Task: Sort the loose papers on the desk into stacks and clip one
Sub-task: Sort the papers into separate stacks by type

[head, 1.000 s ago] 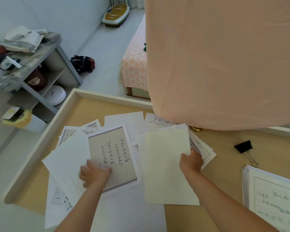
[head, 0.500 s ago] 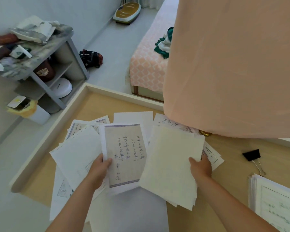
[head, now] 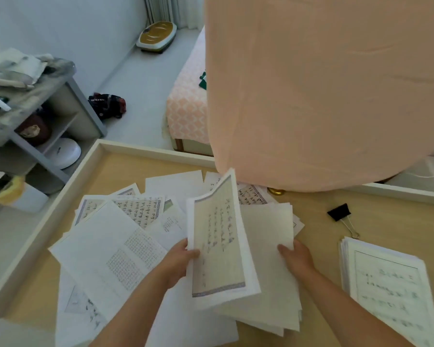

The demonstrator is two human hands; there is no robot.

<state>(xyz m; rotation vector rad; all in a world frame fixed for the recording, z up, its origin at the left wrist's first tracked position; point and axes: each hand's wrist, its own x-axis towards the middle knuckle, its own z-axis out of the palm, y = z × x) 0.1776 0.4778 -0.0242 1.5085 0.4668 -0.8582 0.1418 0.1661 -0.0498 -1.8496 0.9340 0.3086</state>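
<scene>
The loose papers (head: 110,246) lay fanned and overlapping at the left of the surface (head: 398,216), unsorted. The left hand (head: 178,261) pinched the left edge of a bordered sheet (head: 218,241), thumb on the printed face, and held it lifted above the scatter. The sheet was tilted, printed face toward the camera. Its long axis ran away from the person, with the far corner raised and slightly bowed.

Under the sheet and to its right lay the gathered stack (head: 268,284), long axis roughly parallel, near edges uneven. The right hand (head: 296,259) held that stack at its right edge, thumb on top; the fingers beneath were hidden.

Further right, a black binder clip (head: 340,212) lay unused, its wire handles pointing toward a finished stack (head: 386,284).

Judged step: sorting — no clip applied yet. The next move would call for laying the sheet flat on the gathered stack with long axes aligned, then squaring the edges.
</scene>
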